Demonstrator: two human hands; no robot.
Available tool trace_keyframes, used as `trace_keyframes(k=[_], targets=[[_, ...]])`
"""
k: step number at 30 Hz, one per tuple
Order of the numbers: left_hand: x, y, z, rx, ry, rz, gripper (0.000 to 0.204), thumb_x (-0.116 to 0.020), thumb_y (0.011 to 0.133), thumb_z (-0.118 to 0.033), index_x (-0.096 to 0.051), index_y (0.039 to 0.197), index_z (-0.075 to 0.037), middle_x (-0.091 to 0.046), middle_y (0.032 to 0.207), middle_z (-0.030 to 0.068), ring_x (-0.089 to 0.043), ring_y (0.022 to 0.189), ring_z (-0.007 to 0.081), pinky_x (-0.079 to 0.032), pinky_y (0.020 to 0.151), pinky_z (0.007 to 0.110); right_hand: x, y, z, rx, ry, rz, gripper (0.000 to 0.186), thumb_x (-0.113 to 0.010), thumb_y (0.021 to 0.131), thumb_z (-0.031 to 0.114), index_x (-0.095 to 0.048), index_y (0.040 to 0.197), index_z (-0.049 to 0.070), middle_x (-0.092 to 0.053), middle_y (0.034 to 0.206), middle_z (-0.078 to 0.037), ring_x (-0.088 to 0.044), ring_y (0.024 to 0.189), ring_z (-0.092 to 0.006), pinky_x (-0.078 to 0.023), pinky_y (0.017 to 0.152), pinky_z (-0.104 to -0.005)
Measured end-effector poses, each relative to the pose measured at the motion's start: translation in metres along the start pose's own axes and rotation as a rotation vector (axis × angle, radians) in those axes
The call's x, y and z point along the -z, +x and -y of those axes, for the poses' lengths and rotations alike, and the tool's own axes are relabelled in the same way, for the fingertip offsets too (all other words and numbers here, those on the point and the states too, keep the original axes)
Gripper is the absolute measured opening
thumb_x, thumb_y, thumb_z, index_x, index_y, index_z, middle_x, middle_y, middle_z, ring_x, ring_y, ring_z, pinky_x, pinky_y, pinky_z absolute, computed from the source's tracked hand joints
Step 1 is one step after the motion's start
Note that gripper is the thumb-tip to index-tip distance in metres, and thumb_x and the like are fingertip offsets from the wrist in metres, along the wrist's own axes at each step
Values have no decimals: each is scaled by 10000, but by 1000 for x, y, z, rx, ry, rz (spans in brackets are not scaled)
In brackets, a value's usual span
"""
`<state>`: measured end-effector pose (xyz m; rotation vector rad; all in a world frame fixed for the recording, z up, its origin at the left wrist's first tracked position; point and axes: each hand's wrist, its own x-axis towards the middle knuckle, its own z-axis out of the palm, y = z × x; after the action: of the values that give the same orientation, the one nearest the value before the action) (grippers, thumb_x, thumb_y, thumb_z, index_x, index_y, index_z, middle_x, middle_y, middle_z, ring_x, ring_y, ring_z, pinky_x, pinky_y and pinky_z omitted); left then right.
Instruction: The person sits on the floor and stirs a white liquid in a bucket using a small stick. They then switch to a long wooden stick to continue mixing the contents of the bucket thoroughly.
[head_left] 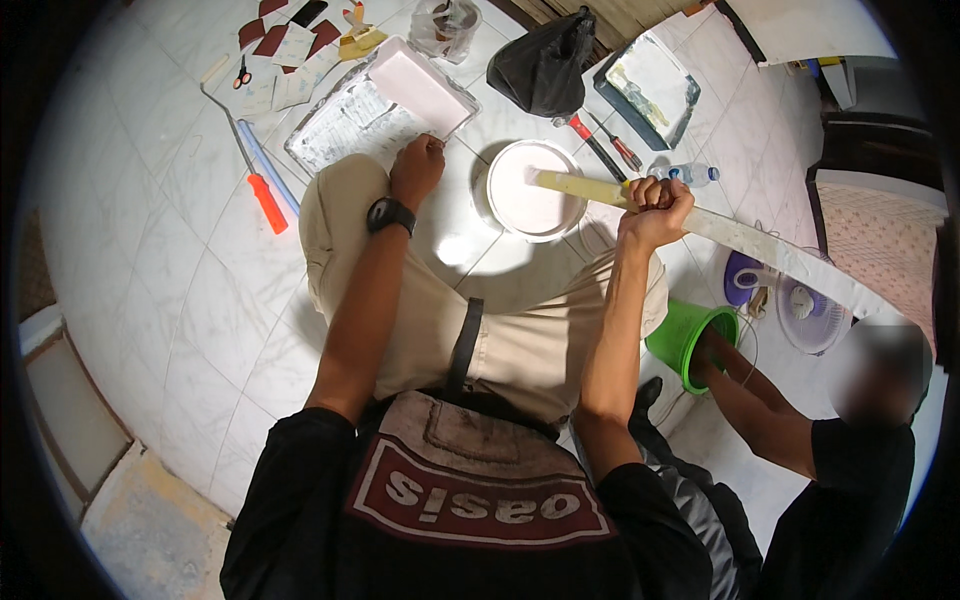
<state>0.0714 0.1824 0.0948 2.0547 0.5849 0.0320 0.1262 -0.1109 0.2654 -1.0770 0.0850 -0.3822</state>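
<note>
The stick is gripped in the right hand, fingers wrapped around it partway along, its tip in the pale paint of the white bucket. The bucket stands on the tiled floor, just ahead of the knees. The left hand is curled loosely beside the near edge of the tray; whether anything is held in it cannot be told.

The step in hand appears to be stirring. As the stick is slanted low across the rim, it would best be raised steeper, so that the bottom and corners are reached. Slow, broad turns should be made to avoid slopping. The bucket is not steadied, and its rim could well be held by the left hand.

A long free end reaches out to the right, close to a co-worker whose hands are hidden inside a green pail; wide swings are best avoided. The bottle, near the right hand, could also be knocked.
</note>
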Motion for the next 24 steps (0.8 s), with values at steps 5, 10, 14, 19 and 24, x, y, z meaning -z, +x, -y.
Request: trace_keyframes(k=[5,10,14,19,24], targets=[[-5,6,9,-30,28,-24,270,-513,930,-259,-708,1028,-101,-726,1009,157,-676,966,376,-515,880,472,-14,-12,9,125,-174,236,355,-474,897,94,-292,593,113,-282,487,-16,-240,411,-129,-274,436,-312],[-7,6,3,-3,9,4,257,-517,924,-242,-709,1031,-109,-727,1003,152,-675,966,376,-514,881,474,-8,-21,2,-73,-306,288,280,-563,875,76,-466,614,42,-414,537,-5,-347,452,-104,-284,455,-277],[-5,4,3,-19,-23,-1,262,-519,925,-250,-706,1033,-101,-724,997,161,-668,976,386,-512,882,480,-2,-27,-3,-92,-300,223,263,-566,859,49,-475,613,45,-409,540,-5,-352,449,-101,-291,453,-282],[-3,6,3,28,21,23,264,-519,932,-261,-701,1028,-96,-719,996,173,-664,978,395,-512,880,483,-13,-40,-1,-91,-267,157,274,-566,851,50,-441,608,65,-386,524,-11,-336,431,-112,-307,440,-292],[0,3,1,57,-10,21,267,-514,935,-258,-701,1027,-92,-717,997,187,-663,980,401,-512,884,485,-27,-30,-10,-105,-151,-84,293,-550,860,77,-383,619,82,-350,508,-21,-325,410,-130,-336,416,-315]])
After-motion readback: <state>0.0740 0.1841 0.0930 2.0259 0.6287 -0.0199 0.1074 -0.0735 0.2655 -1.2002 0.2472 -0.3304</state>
